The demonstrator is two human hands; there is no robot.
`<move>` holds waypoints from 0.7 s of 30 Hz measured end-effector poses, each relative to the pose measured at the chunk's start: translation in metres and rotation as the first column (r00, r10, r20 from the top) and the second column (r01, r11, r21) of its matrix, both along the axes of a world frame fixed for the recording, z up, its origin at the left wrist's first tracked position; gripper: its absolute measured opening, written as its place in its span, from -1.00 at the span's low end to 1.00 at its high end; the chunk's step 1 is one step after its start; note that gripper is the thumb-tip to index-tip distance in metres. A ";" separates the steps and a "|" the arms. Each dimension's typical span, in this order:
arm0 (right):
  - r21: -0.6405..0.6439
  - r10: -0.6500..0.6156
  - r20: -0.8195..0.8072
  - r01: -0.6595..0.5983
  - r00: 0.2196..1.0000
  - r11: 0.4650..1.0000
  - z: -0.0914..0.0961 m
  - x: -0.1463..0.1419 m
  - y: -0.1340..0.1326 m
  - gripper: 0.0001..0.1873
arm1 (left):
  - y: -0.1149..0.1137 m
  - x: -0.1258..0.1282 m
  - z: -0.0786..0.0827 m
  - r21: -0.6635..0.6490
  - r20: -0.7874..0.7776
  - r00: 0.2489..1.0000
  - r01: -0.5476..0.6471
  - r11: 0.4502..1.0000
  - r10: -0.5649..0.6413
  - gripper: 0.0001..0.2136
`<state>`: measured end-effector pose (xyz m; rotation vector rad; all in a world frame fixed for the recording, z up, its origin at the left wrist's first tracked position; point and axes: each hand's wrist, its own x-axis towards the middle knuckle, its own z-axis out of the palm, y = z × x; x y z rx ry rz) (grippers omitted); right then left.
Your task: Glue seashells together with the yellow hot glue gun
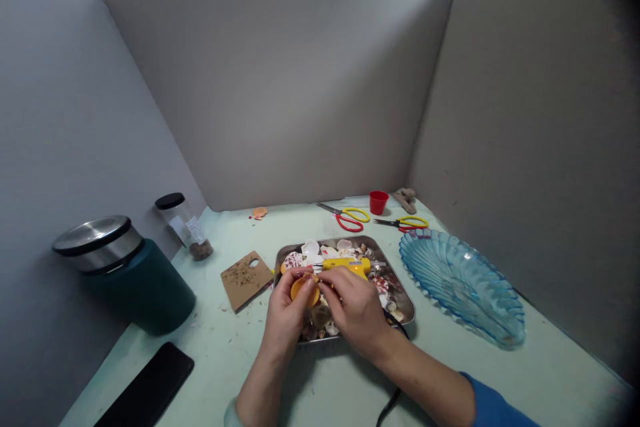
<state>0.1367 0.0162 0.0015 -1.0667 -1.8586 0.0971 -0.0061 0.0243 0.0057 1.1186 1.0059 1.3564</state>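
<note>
My left hand (286, 313) is closed on an orange scallop shell (305, 293), held above the near left part of a metal tray (400, 288). Thumb and fingertips of my right hand (364, 312) are pinched together at the shell's right upper edge; whatever lies between them is too small to make out. Just behind the fingers, a yellow glue gun (353, 265) rests across the tray with its nozzle to the left. White, spotted and brown shells (310, 248) fill much of the tray, partly covered by my hands.
Left stand a teal flask (145, 287), a black-lidded jar (185, 223), a phone (147, 390) and a brown board (245, 279). Scissors (350, 215), pliers (407, 223) and a red cup (379, 202) lie behind. A blue glass dish (465, 287) is right. A black cord (389, 407) runs forward.
</note>
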 end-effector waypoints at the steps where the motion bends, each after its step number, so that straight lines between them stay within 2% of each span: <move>1: 0.001 -0.001 0.007 0.001 1.000 1.000 0.000 0.000 0.000 -0.83 | 0.000 0.000 0.000 -0.010 0.006 1.000 0.002 1.000 -0.002 -0.68; 8: 0.010 -0.020 0.044 0.020 0.999 1.000 -0.002 0.000 -0.001 -0.83 | 0.001 0.000 -0.002 -0.038 0.037 0.999 0.005 0.999 -0.004 -0.67; 13: 0.020 0.023 0.000 -0.023 1.000 1.000 -0.003 -0.001 -0.001 -0.84 | 0.001 0.001 0.000 -0.052 0.047 0.999 -0.018 0.998 0.021 -0.69; 21: -0.174 0.033 -0.151 -0.059 0.988 0.983 -0.002 0.002 0.003 -0.90 | 0.000 -0.002 -0.005 -0.009 0.008 0.995 0.101 0.995 -0.101 -0.69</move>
